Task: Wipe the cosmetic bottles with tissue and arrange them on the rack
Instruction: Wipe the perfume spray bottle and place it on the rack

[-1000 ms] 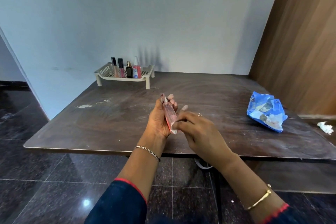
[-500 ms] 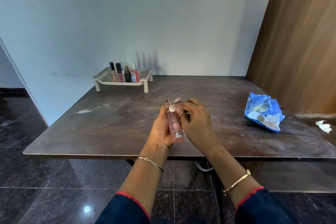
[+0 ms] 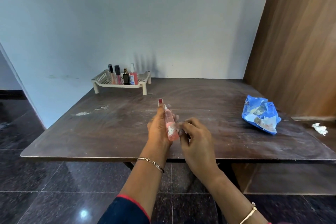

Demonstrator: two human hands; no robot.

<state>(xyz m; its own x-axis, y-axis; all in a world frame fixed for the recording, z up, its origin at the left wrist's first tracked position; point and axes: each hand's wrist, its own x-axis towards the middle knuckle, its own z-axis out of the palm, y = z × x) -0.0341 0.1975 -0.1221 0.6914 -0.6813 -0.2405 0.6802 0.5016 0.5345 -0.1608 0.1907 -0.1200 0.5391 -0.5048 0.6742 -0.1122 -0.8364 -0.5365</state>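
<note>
My left hand (image 3: 157, 129) grips a slim pink spray bottle (image 3: 170, 126) above the table's front middle, the bottle tilted with its cap pointing away from me. My right hand (image 3: 195, 137) is beside the bottle's lower half, its fingers curled and pinching a small piece of tissue (image 3: 179, 126) against it; the tissue is mostly hidden. At the table's far left stands a beige plastic rack (image 3: 101, 79) holding several upright cosmetic bottles (image 3: 125, 76).
A crumpled blue tissue packet (image 3: 260, 116) lies on the dark wooden table (image 3: 91, 132) at the right. A used white tissue wad (image 3: 320, 128) rests on a lower ledge at far right. A wooden panel (image 3: 300, 42) rises along the right.
My right hand slid from the bottle's cap down to its lower half with the tissue. The left hand kept its grip on the bottle.
</note>
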